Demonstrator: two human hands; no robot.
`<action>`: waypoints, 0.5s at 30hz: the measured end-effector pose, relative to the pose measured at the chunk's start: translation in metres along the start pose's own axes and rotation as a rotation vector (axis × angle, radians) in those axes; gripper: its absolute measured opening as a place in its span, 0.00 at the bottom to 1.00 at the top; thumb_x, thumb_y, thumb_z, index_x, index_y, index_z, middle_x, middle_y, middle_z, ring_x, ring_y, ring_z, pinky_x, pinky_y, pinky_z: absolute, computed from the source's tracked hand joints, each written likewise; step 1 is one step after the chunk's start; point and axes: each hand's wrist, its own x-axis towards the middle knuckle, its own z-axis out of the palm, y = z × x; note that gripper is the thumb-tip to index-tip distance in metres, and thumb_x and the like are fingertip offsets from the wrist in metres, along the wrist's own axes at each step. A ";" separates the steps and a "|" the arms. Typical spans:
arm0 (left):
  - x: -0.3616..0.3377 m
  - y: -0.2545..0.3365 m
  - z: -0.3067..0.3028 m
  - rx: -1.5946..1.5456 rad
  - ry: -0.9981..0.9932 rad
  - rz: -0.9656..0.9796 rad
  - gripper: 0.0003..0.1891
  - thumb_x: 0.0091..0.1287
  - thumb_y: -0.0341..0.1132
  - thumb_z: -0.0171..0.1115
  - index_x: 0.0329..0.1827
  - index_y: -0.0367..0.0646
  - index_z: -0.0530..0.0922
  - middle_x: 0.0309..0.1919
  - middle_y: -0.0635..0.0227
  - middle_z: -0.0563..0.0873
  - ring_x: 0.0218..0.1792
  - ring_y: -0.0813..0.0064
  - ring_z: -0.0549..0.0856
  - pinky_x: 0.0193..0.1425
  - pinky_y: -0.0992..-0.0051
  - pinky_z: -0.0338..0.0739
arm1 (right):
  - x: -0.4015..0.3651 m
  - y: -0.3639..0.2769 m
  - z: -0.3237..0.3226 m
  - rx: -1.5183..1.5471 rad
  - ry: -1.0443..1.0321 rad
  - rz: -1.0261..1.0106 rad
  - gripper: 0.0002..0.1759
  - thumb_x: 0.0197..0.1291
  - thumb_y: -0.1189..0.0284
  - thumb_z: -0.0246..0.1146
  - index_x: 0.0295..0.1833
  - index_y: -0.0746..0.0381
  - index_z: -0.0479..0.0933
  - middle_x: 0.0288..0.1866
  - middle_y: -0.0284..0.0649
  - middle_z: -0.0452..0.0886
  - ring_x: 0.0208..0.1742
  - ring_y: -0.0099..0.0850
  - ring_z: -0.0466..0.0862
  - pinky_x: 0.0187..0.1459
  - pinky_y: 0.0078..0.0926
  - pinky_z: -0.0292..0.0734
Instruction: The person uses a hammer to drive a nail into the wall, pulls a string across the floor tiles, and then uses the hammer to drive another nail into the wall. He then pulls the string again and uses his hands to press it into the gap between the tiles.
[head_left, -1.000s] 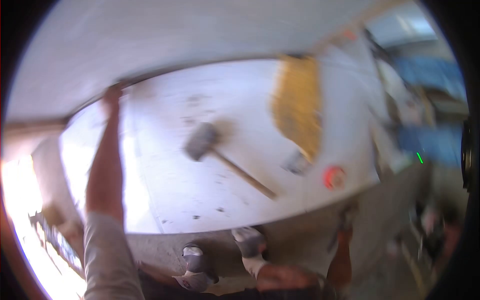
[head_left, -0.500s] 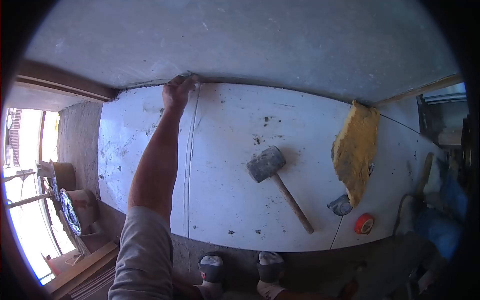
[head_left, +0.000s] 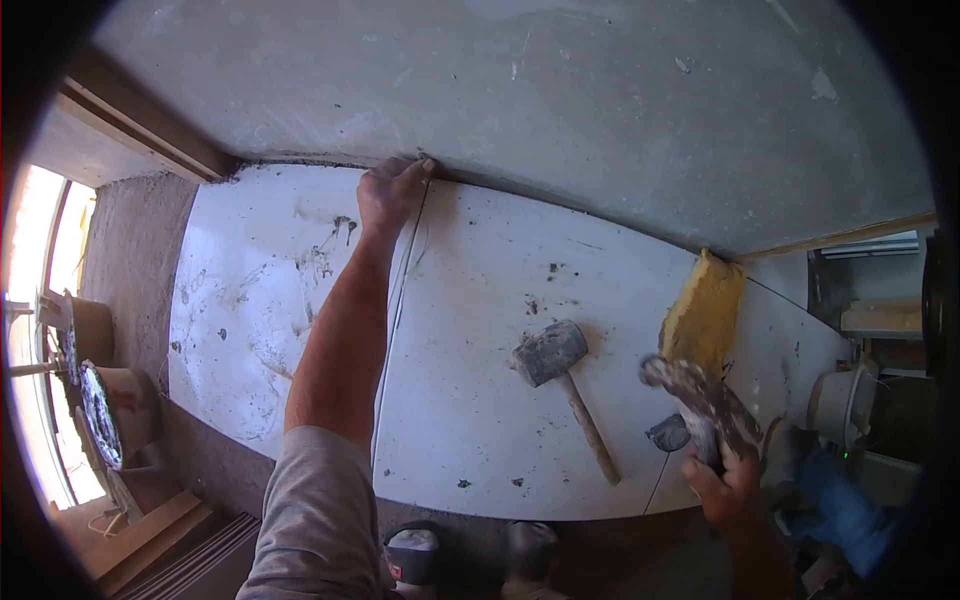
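My left hand (head_left: 391,190) reaches far forward, its fingers pressed at the joint between two large white floor tiles (head_left: 480,330) where they meet the grey wall (head_left: 520,90). My right hand (head_left: 728,488) is at the lower right, shut on a mortar-caked trowel (head_left: 700,400) held above the tile. A rubber mallet (head_left: 565,385) with a wooden handle lies on the right tile. A yellow sponge (head_left: 703,315) leans by the wall, behind the trowel.
My two shoes (head_left: 470,555) stand on bare grey floor at the tiles' near edge. Buckets (head_left: 105,405) sit at the left by a bright opening. A white bucket (head_left: 840,405) and blue cloth (head_left: 840,505) are at the right. A small grey object (head_left: 668,433) lies by the tile joint.
My right hand has come into view holding the trowel. The view has shifted; the left hand stays at the tile joint by the wall. The orange tape roll is now out of sight.
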 end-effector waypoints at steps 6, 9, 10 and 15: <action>-0.004 0.010 -0.002 0.113 0.025 0.007 0.22 0.58 0.53 0.72 0.40 0.40 0.87 0.26 0.64 0.87 0.30 0.74 0.84 0.39 0.72 0.77 | 0.149 -0.077 0.096 0.086 -0.120 -0.281 0.15 0.70 0.63 0.57 0.37 0.65 0.72 0.17 0.35 0.71 0.21 0.20 0.71 0.24 0.26 0.68; -0.007 0.012 -0.004 0.142 0.040 0.018 0.21 0.58 0.52 0.72 0.39 0.41 0.87 0.25 0.66 0.87 0.27 0.77 0.83 0.37 0.73 0.77 | 0.203 -0.091 0.137 -0.050 -0.017 -0.430 0.21 0.72 0.58 0.54 0.32 0.63 0.68 0.16 0.39 0.72 0.18 0.32 0.75 0.23 0.33 0.69; -0.010 0.016 -0.005 0.128 0.052 0.034 0.21 0.58 0.52 0.73 0.38 0.41 0.87 0.24 0.67 0.86 0.26 0.78 0.82 0.35 0.74 0.76 | 0.218 -0.099 0.143 -0.105 0.004 -0.440 0.22 0.72 0.56 0.54 0.31 0.63 0.67 0.16 0.41 0.72 0.18 0.37 0.76 0.23 0.35 0.70; 0.005 0.008 -0.011 0.118 -0.070 -0.028 0.21 0.58 0.52 0.73 0.37 0.41 0.86 0.22 0.67 0.85 0.23 0.78 0.79 0.34 0.73 0.75 | 0.274 -0.099 0.161 -0.380 0.073 -0.520 0.23 0.72 0.55 0.53 0.31 0.62 0.68 0.17 0.44 0.74 0.20 0.44 0.79 0.25 0.41 0.73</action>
